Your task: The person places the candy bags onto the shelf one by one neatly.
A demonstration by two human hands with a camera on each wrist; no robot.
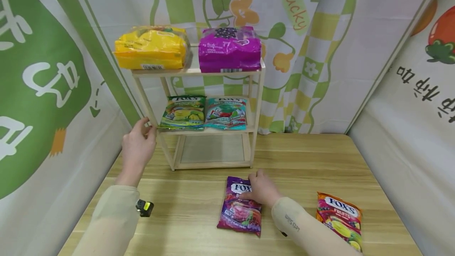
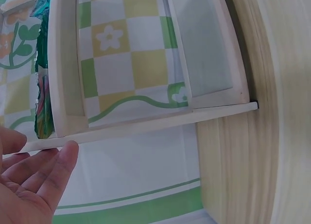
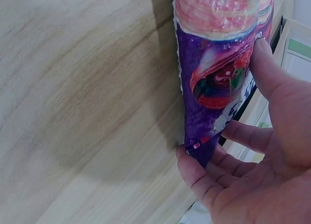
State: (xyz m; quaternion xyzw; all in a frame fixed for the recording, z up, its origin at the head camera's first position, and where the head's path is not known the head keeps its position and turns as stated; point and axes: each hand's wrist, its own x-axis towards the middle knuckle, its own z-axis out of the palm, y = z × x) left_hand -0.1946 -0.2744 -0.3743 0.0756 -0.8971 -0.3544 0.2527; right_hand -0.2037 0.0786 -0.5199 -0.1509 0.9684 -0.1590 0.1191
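My right hand (image 1: 262, 189) grips a purple FOX'S candy bag (image 1: 236, 212) by its top and right edge. In the right wrist view, the thumb (image 3: 265, 63) lies on the printed front and other fingertips are at the bag's corner. My left hand (image 1: 139, 143) holds the left front post of a small wooden shelf (image 1: 213, 165) at middle-board height. In the left wrist view its fingertips (image 2: 68, 153) meet the post. A green FOX'S bag (image 1: 183, 113) and a teal FOX'S bag (image 1: 226, 113) lean side by side on the middle board.
On the top board sit a yellow bag (image 1: 153, 48) and a purple bag (image 1: 230, 49). An orange FOX'S bag (image 1: 341, 220) lies on the wooden table (image 1: 298, 161), partly behind the right forearm. Printed curtains (image 1: 373, 42) enclose the table at the back and sides.
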